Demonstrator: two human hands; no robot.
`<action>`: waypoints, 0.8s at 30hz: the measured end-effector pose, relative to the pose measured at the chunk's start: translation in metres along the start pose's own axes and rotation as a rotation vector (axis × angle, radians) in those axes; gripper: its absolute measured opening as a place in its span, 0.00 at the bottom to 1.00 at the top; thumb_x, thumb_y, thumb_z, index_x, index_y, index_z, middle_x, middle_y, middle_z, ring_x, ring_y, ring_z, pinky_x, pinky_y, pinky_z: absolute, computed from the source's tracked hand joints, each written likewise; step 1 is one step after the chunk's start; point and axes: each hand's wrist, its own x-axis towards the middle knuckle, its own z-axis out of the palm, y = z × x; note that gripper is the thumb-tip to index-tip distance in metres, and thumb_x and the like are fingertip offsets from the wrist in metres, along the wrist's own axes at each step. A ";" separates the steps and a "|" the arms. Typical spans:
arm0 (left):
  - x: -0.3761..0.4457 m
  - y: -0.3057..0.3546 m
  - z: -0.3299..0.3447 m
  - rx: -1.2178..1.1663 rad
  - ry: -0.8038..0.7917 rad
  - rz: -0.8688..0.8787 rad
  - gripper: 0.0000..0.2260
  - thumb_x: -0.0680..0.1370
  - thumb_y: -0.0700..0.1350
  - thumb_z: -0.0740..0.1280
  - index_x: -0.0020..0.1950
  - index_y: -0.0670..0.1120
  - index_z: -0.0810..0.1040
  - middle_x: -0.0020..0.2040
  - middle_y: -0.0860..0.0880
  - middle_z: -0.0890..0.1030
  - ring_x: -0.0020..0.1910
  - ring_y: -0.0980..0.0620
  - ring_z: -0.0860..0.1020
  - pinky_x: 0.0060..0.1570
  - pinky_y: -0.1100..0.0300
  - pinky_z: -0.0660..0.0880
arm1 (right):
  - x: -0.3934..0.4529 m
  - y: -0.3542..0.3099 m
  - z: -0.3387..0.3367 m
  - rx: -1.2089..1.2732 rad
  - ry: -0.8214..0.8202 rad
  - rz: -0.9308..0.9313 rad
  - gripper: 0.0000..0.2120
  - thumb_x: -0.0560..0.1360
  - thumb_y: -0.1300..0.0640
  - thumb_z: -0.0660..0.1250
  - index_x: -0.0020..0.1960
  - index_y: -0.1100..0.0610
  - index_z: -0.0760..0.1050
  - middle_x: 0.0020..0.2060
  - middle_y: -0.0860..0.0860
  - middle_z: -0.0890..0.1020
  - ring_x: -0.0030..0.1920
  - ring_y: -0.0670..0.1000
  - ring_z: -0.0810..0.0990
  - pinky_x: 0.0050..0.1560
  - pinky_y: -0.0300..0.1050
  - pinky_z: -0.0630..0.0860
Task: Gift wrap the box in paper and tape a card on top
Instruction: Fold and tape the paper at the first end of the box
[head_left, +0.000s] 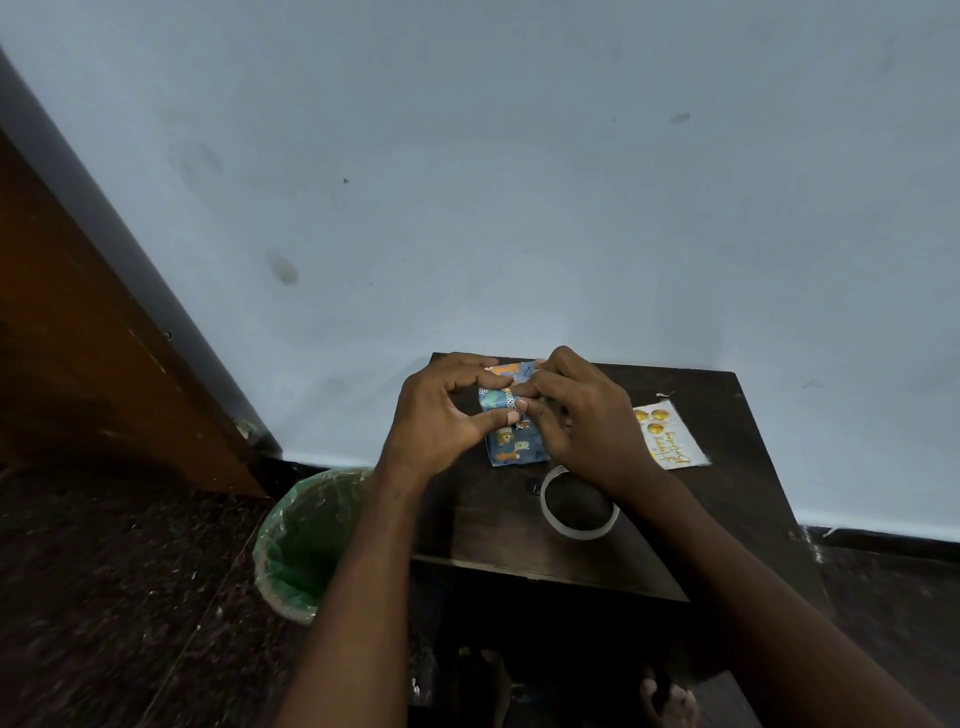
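Tape roll: worktop near edge, 6 o'clock of box.
Box: wrapped, worktop centre.
Left hand: grip pinching tape strip on box.
Right hand: grip curled on box.
Card: 3 o'clock of box.

The box is sitting mid-surface between both hands, with the card lying at its three o'clock, the tape roll at five, and the bin standing at eight on the floor.

Box: printed paper wrap, smooth
Counter: dark wood, matt
Card: white printed paper
Bin liner: thin green plastic, glossy
Wall: painted, matt
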 end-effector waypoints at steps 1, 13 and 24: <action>0.000 0.000 0.000 0.010 0.006 0.010 0.17 0.67 0.47 0.86 0.53 0.48 0.89 0.58 0.53 0.86 0.59 0.54 0.84 0.60 0.49 0.82 | 0.000 0.000 -0.002 0.018 -0.003 0.005 0.04 0.77 0.57 0.72 0.51 0.55 0.83 0.48 0.48 0.77 0.45 0.47 0.77 0.38 0.46 0.75; 0.005 0.011 0.009 0.238 0.022 0.118 0.16 0.69 0.58 0.81 0.48 0.52 0.83 0.55 0.57 0.85 0.53 0.53 0.84 0.53 0.44 0.79 | -0.002 0.004 -0.008 0.144 -0.003 0.078 0.16 0.74 0.58 0.75 0.61 0.54 0.79 0.53 0.46 0.79 0.52 0.43 0.79 0.48 0.38 0.75; 0.004 0.014 0.008 0.205 0.008 -0.001 0.17 0.70 0.62 0.79 0.52 0.53 0.87 0.52 0.57 0.86 0.52 0.54 0.84 0.51 0.46 0.81 | 0.000 0.007 -0.001 0.062 -0.057 0.014 0.10 0.79 0.62 0.65 0.57 0.55 0.82 0.50 0.49 0.76 0.52 0.52 0.81 0.41 0.54 0.79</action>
